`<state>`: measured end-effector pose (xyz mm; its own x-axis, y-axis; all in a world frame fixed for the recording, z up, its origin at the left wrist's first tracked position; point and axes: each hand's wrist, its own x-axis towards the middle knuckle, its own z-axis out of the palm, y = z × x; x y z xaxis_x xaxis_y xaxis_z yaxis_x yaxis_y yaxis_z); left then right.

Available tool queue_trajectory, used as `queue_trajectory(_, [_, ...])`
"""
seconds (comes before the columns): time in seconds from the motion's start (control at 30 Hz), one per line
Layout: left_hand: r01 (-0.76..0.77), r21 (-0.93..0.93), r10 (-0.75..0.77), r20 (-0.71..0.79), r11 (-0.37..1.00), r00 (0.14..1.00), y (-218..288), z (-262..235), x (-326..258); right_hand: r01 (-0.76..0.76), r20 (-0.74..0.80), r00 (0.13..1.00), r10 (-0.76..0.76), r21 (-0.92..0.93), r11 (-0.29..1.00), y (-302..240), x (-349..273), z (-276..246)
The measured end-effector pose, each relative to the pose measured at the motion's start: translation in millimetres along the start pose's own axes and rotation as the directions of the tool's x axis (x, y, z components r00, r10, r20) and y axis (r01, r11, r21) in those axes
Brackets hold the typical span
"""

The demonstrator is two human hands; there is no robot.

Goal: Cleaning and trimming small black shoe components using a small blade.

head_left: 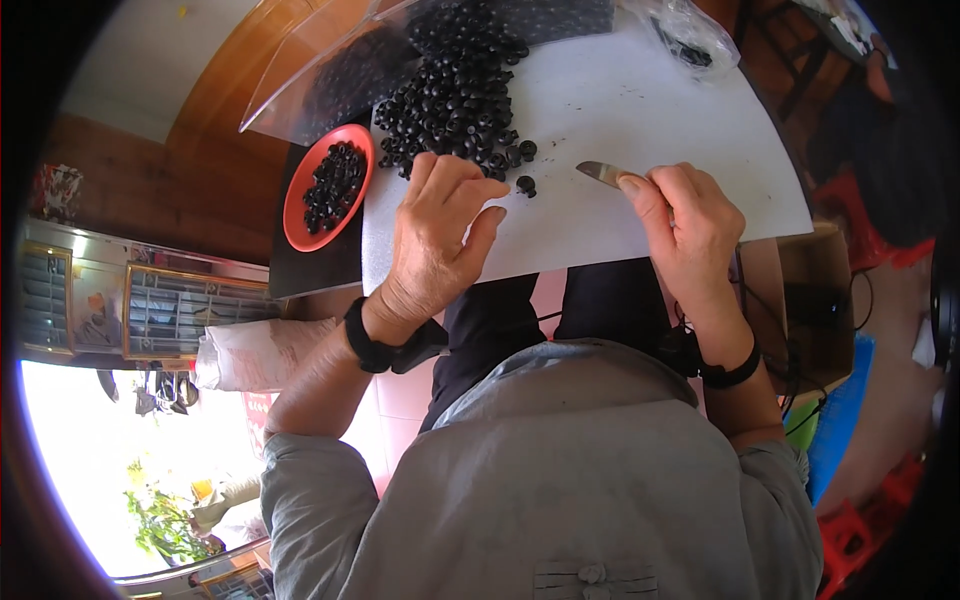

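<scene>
My left hand (440,235) rests palm down on the white board (640,120), near its near edge, with the fingers loosely spread and curled a little; it grips nothing, and its fingertips reach the lower fringe of the heap of small black round parts (455,95). That heap runs from the middle of the board up toward its far edge, where it slips under a clear plastic sheet (300,90) that juts past the board's far left corner. One single black part (526,185) lies apart from the heap, just beside my left index finger and between my two hands. My right hand (690,225) is closed around a small knife (602,173), the thumb pressed along it; its metal blade points left toward that lone part and lies low over the board, though I cannot tell whether the tip touches. Off the board's left edge, touching or nearly so, stands a red bowl (300,205) on a dark tabletop, holding more of the same black parts. At the board's far right corner lies a crumpled clear plastic bag (690,35) with a few dark pieces inside. I wear a black band on each wrist and grey sleeves.
</scene>
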<state>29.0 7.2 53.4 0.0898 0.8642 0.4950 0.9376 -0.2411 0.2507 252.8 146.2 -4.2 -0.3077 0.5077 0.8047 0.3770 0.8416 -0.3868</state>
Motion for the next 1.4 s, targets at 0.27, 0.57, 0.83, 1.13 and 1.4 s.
queue_trajectory(0.27, [0.157, -0.014, -0.157, -0.174, 0.987, 0.972, -15, 17, -7, 0.023, 0.016, 1.0, -0.023, -0.016, 1.0, -2, -1, 0])
queue_trajectory(0.57, [0.213, 0.038, -0.202, -0.186, 0.976, 0.962, 2, 44, 16, 0.05, 0.032, 0.998, -0.048, -0.064, 0.997, -4, -1, -2])
queue_trajectory(0.83, [0.121, 0.2, -0.093, -0.145, 0.972, 0.985, 4, 47, 17, 0.065, 0.023, 0.998, -0.064, -0.065, 0.996, -2, -2, 0])
queue_trajectory(1.13, [0.075, 0.082, -0.066, -0.102, 0.994, 0.993, -1, 28, -3, 0.05, 0.038, 0.998, -0.048, -0.067, 0.996, -3, -5, -3])
queue_trajectory(1.4, [0.143, 0.028, -0.137, -0.163, 0.989, 0.977, 2, 28, -16, 0.066, 0.103, 0.993, -0.058, -0.077, 0.995, -13, 0, -4])
